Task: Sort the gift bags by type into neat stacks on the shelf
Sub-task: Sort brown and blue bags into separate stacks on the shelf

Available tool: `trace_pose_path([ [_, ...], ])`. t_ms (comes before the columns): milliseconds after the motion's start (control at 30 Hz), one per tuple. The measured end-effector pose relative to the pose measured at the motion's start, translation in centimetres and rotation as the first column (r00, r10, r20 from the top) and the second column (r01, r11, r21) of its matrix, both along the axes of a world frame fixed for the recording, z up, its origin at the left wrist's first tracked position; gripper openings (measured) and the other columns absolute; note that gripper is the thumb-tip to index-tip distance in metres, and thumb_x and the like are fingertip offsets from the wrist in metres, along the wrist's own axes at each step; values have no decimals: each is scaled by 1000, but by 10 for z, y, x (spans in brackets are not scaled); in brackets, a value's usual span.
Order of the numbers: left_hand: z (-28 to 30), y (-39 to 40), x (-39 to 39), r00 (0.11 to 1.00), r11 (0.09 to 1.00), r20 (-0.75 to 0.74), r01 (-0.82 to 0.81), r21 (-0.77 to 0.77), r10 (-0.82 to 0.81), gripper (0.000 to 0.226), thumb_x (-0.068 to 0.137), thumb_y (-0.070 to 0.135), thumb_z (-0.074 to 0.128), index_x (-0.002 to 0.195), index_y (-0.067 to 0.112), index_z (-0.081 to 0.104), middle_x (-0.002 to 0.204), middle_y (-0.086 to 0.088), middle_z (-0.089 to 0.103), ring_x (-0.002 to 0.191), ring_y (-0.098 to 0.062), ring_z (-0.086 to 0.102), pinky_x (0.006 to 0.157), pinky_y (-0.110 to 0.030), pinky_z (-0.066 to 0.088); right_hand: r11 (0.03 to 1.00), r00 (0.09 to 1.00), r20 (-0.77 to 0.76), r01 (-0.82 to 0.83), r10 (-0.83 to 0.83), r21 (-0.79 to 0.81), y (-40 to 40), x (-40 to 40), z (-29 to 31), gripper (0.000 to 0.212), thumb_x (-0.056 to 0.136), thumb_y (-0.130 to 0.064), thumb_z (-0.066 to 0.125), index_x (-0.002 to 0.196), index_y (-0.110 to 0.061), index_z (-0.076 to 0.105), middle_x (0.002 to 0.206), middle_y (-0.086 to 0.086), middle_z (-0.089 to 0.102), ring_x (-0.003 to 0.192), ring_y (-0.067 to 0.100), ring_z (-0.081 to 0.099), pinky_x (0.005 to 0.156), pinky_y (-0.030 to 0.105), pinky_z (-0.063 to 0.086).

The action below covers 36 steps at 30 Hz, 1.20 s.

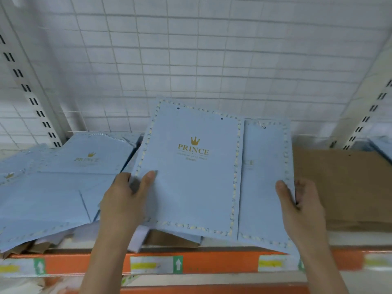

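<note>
A flat light-blue gift bag (191,177) with a gold crown and the word PRINCE lies on top at the middle of the shelf, tilted slightly. My left hand (127,200) grips its lower left edge, thumb on top. Under it and to the right lies a second blue bag (265,166); my right hand (301,204) grips that bag's right edge, thumb on top. A loose pile of similar blue PRINCE bags (63,183) spreads over the left of the shelf. Plain brown paper bags (343,187) lie flat at the right.
The shelf has an orange front rail (222,264) with price labels and green arrow tags. A white wire-grid back panel (191,60) rises behind. Slotted white uprights (31,96) stand left and right. Brown and white bag edges poke out under the blue pile.
</note>
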<state>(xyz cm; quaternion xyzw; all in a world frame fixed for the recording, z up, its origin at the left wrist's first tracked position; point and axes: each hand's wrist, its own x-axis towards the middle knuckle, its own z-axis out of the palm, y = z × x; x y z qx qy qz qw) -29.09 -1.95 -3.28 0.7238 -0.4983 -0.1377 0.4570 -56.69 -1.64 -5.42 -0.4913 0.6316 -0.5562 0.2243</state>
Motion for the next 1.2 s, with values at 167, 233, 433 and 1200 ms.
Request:
trace_pose_path([
  [167, -1, -3, -85, 999, 999, -38, 37, 1, -37, 47, 87, 40, 55, 60, 12, 29, 56, 0, 30, 51, -17, 31, 48, -32, 23, 997, 999, -14, 51, -50, 51, 9, -86, -8, 19, 91, -32, 52, 102, -19, 44, 78, -12, 56, 70, 3, 53, 53, 21, 36],
  [233, -3, -2, -127, 996, 999, -78, 43, 2, -43, 45, 88, 38, 55, 60, 12, 30, 57, 0, 30, 52, -17, 31, 48, -32, 23, 997, 998, -40, 53, -51, 50, 13, -128, -8, 18, 91, -32, 51, 98, -15, 47, 75, -6, 60, 69, 14, 58, 53, 25, 38],
  [433, -14, 3, -239, 988, 993, -118, 108, 42, -102, 44, 88, 36, 55, 61, 11, 32, 57, -1, 31, 52, -19, 32, 50, -34, 24, 998, 993, -119, 24, -18, 51, 23, -244, -10, 31, 92, -39, 45, 106, -13, 53, 90, -4, 66, 77, 8, 63, 56, 25, 42],
  [1200, -3, -44, -355, 982, 991, -143, 128, 35, -122, 45, 89, 37, 54, 61, 8, 33, 57, -2, 32, 53, -19, 31, 48, -30, 21, 999, 997, -78, 31, -29, 26, -12, -345, 2, 21, 92, -35, 46, 112, -33, 52, 78, 1, 66, 72, 26, 63, 63, 39, 51],
])
